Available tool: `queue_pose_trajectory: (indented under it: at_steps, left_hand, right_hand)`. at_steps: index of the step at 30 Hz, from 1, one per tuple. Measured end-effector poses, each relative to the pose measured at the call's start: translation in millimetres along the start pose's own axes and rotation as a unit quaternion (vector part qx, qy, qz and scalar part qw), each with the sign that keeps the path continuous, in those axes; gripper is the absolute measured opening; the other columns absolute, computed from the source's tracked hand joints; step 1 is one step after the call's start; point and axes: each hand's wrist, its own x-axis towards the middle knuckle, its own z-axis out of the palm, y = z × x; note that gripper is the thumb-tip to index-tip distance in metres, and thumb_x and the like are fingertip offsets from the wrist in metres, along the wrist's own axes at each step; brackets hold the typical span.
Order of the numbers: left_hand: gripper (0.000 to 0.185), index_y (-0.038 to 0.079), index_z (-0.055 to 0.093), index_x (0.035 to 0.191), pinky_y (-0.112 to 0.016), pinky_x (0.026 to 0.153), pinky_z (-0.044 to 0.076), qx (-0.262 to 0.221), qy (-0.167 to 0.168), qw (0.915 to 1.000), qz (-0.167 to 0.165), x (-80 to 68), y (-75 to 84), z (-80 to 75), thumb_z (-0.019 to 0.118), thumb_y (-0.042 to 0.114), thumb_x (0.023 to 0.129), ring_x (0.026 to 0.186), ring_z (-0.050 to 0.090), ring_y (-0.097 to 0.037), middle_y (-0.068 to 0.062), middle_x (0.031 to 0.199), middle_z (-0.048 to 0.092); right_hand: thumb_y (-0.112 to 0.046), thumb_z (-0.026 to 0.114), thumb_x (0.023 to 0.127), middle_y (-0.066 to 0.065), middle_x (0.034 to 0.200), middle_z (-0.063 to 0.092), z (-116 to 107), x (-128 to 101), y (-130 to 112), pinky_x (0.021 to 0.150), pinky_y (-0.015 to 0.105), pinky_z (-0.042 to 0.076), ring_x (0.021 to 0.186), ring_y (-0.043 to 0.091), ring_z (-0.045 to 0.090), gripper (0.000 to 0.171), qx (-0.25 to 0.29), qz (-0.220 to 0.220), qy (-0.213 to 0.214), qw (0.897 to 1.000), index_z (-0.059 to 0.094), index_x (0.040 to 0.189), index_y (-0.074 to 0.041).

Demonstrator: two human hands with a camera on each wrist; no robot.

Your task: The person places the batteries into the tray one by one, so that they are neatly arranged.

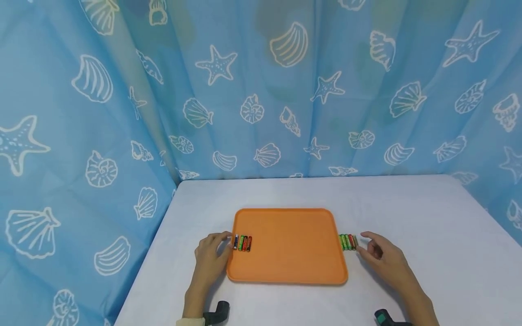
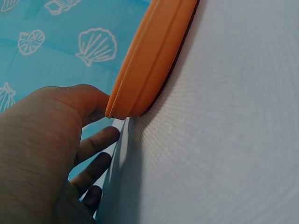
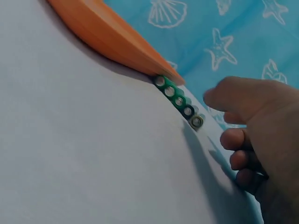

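An orange tray (image 1: 291, 246) lies on the white table. Inside its left edge is a row of several small batteries (image 1: 245, 243), with a dark battery (image 1: 235, 242) at the row's left end. My left hand (image 1: 212, 256) is at the tray's left rim, thumb and forefinger apart beside the dark battery; the rim hides their tips in the left wrist view. Against the tray's right side stands another row of batteries (image 3: 179, 101), mostly green, side by side on the table. My right hand (image 1: 385, 258) hovers just right of that row, thumb and forefinger parted, holding nothing.
A white cloth (image 1: 408, 203) covers the table. Behind it and at the sides hangs a blue curtain (image 1: 244, 136) printed with shells and starfish. Dark wrist devices (image 1: 220, 312) show at the bottom of the head view.
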Motion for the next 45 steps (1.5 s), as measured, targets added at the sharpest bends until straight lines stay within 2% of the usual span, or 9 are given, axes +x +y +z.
queue_pose_trajectory:
  at_steps: [4, 7, 12, 18, 22, 29, 33, 40, 45]
  left_hand:
    - [0.029, 0.018, 0.068, 0.125, -0.062, 0.107, 0.021, 0.005, 0.006, 1.0000, 0.000, 0.5, 1.1, 0.2, 0.067, 0.020, 0.096, 0.127, 0.045, -0.038, -0.007, 0.124, 0.061]
    - [0.029, 0.019, 0.068, 0.125, -0.062, 0.107, 0.022, 0.003, 0.007, 1.0000, 0.001, 1.4, 2.6, 0.8, 0.066, 0.021, 0.097, 0.126, 0.045, -0.038, -0.007, 0.124, 0.061]
    - [0.029, 0.019, 0.068, 0.125, -0.061, 0.107, 0.022, 0.004, 0.005, 1.0000, -0.006, 1.1, 2.6, 2.0, 0.066, 0.021, 0.096, 0.126, 0.045, -0.037, -0.007, 0.124, 0.061]
    - [0.028, 0.019, 0.068, 0.125, -0.061, 0.107, 0.022, 0.007, 0.007, 0.9999, -0.007, -0.8, 1.0, 0.6, 0.066, 0.021, 0.096, 0.126, 0.045, -0.037, -0.007, 0.124, 0.061]
    - [0.028, 0.020, 0.068, 0.125, -0.062, 0.107, 0.022, 0.006, 0.004, 0.9999, -0.010, -1.7, -2.4, 1.5, 0.065, 0.022, 0.096, 0.127, 0.045, -0.037, -0.007, 0.123, 0.062]
    - [0.029, 0.022, 0.068, 0.125, -0.061, 0.109, 0.020, 0.002, -0.005, 0.9996, -0.026, -4.4, -6.8, 5.3, 0.066, 0.023, 0.096, 0.128, 0.044, -0.036, -0.006, 0.125, 0.061]
    - [0.028, 0.022, 0.068, 0.125, -0.060, 0.110, 0.018, -0.002, -0.003, 0.9995, -0.033, -4.2, -5.1, 4.8, 0.066, 0.024, 0.096, 0.129, 0.043, -0.035, -0.004, 0.126, 0.061]
    - [0.028, 0.025, 0.067, 0.125, -0.060, 0.110, 0.019, 0.005, -0.005, 0.9995, -0.029, 0.1, -4.8, 5.4, 0.065, 0.024, 0.097, 0.129, 0.043, -0.034, -0.002, 0.123, 0.061]
    - [0.028, 0.023, 0.067, 0.125, -0.059, 0.111, 0.019, 0.009, -0.001, 0.9996, -0.027, 2.1, -2.7, 4.4, 0.065, 0.024, 0.097, 0.129, 0.043, -0.034, -0.003, 0.122, 0.061]
  right_hand:
    - [-0.035, 0.077, 0.089, -0.002, 0.081, 0.051, -1, 4, 6, 0.059, 0.026, 0.039, 0.071, 0.012, 0.044, 0.056, 0.006, 0.022, -0.059, 0.998, 0.057, 0.132, -0.005]
    - [-0.039, 0.077, 0.088, -0.001, 0.083, 0.049, -1, 10, 8, 0.059, 0.027, 0.037, 0.072, 0.012, 0.042, 0.061, 0.014, 0.017, -0.084, 0.996, 0.056, 0.134, -0.006]
    - [-0.037, 0.078, 0.087, -0.002, 0.081, 0.048, 0, 16, 15, 0.059, 0.026, 0.037, 0.070, 0.011, 0.043, 0.057, 0.020, -0.008, -0.091, 0.996, 0.059, 0.131, -0.007]
    - [-0.040, 0.077, 0.087, -0.004, 0.080, 0.048, 7, 19, 21, 0.060, 0.026, 0.039, 0.070, 0.010, 0.044, 0.059, 0.013, -0.001, -0.100, 0.995, 0.059, 0.134, -0.009]
    - [-0.038, 0.077, 0.087, -0.005, 0.078, 0.048, 9, 19, 22, 0.062, 0.027, 0.039, 0.071, 0.010, 0.045, 0.054, 0.007, -0.011, -0.101, 0.995, 0.062, 0.131, -0.010]
    - [-0.033, 0.079, 0.086, -0.004, 0.080, 0.048, 4, 16, 21, 0.061, 0.025, 0.039, 0.071, 0.009, 0.044, 0.050, 0.015, -0.017, -0.109, 0.994, 0.064, 0.128, -0.011]
    - [-0.027, 0.080, 0.085, -0.005, 0.083, 0.048, 0, 15, 21, 0.060, 0.025, 0.039, 0.072, 0.008, 0.043, 0.050, 0.021, -0.047, -0.102, 0.994, 0.062, 0.128, -0.008]
    - [-0.021, 0.079, 0.086, -0.006, 0.085, 0.048, -4, 10, 24, 0.064, 0.024, 0.042, 0.075, 0.007, 0.044, 0.041, 0.014, -0.072, -0.083, 0.994, 0.066, 0.123, -0.010]
    - [-0.018, 0.079, 0.085, -0.006, 0.088, 0.048, -7, 9, 25, 0.066, 0.024, 0.044, 0.077, 0.006, 0.045, 0.043, 0.020, -0.076, -0.092, 0.993, 0.065, 0.124, -0.009]
